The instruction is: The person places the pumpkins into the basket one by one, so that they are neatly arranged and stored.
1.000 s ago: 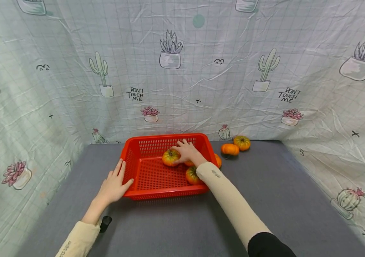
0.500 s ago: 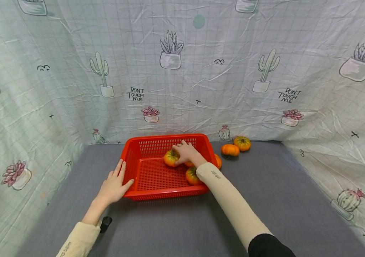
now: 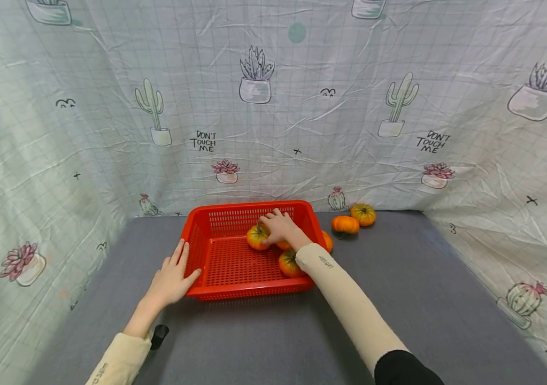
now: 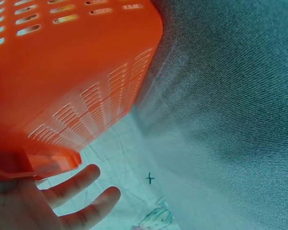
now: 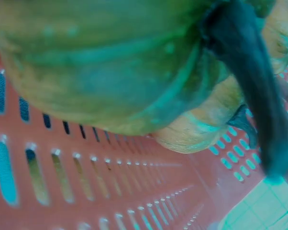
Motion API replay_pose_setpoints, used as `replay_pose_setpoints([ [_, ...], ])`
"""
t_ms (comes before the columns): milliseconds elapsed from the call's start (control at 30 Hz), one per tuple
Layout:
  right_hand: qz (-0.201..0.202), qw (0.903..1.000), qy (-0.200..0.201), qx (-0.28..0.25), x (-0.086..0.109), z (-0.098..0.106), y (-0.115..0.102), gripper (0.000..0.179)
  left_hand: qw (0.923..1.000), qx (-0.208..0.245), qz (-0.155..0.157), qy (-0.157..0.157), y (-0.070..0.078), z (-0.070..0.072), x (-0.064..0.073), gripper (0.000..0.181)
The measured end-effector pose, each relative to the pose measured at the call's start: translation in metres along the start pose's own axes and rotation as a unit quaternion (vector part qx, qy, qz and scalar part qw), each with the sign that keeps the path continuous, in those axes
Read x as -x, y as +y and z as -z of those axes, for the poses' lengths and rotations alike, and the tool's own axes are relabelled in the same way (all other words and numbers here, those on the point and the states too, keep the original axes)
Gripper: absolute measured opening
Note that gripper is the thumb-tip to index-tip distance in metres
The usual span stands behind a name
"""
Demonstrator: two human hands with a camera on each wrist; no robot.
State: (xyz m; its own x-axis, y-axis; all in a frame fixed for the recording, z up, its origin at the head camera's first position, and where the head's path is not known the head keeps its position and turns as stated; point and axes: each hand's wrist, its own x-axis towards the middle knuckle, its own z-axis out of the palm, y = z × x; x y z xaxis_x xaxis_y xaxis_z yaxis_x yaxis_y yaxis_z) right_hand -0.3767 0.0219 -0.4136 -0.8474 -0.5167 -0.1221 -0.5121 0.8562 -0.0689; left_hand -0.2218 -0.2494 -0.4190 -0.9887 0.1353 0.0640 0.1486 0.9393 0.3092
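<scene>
In the head view, we looked down on a grey table point(image 3: 398, 278) with a red slotted basket point(image 3: 249, 290) at the centre of the frame. The left hand point(image 3: 166, 279), left of centre, rested straight-fingered on the basket's left rim. The right hand point(image 3: 281, 228) reached inside and gripped a yellow-orange pumpkin point(image 3: 256, 239) near the middle of the basket. We saw a greenish-orange pumpkin point(image 3: 290, 264) by the basket's right front corner and an orange one partly hidden by the hand. Just right of the basket sat three more pumpkins point(image 3: 345, 224), one partly covered by the rim. A pale cloth point(image 3: 340, 133) with cactus drawings filled the upper frame.

In the left wrist view, we saw the basket's outer wall at upper left, extended fingers point(image 4: 77, 183) at lower left and the table at right.

In the right wrist view, a large pumpkin with a dark, curved stem point(image 5: 247, 72) filled the top, above the slotted wall.
</scene>
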Motion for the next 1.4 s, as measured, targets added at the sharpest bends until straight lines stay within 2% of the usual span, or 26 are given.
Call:
replay_pose_setpoints([
  [200, 0.007, 0.9999, 0.011, -0.004, 0.004, 0.018, -0.007, 0.062, 1.0000, 0.000, 0.001, 0.003, 0.001, 0.001, 0.000, 0.076],
  [367, 0.025, 0.9991, 0.035, -0.007, 0.012, 0.038, -0.009, 0.051, 1.0000, -0.004, -0.003, 0.006, 0.003, 0.002, 0.002, 0.076],
  [533, 0.037, 0.9981, 0.045, -0.019, 0.027, 0.056, -0.009, 0.042, 1.0000, -0.005, -0.004, 0.006, 0.002, 0.002, 0.002, 0.076],
  [833, 0.066, 0.9952, 0.073, -0.010, 0.060, 0.077, -0.001, 0.042, 0.9999, -0.003, -0.008, 0.007, -0.002, 0.000, -0.002, 0.076],
  [1033, 0.105, 0.9862, 0.126, -0.021, 0.092, 0.076, 0.007, 0.038, 1.0000, -0.002, -0.006, 0.001, 0.000, 0.000, -0.002, 0.076],
  [1200, 0.131, 0.9732, 0.187, -0.026, 0.115, 0.065, 0.017, 0.029, 1.0000, -0.002, -0.007, 0.002, -0.002, -0.001, -0.004, 0.076],
  [1400, 0.147, 0.9621, 0.228, -0.028, 0.133, 0.049, 0.026, 0.025, 1.0000, -0.001, -0.004, 0.005, -0.003, -0.002, -0.003, 0.076],
])
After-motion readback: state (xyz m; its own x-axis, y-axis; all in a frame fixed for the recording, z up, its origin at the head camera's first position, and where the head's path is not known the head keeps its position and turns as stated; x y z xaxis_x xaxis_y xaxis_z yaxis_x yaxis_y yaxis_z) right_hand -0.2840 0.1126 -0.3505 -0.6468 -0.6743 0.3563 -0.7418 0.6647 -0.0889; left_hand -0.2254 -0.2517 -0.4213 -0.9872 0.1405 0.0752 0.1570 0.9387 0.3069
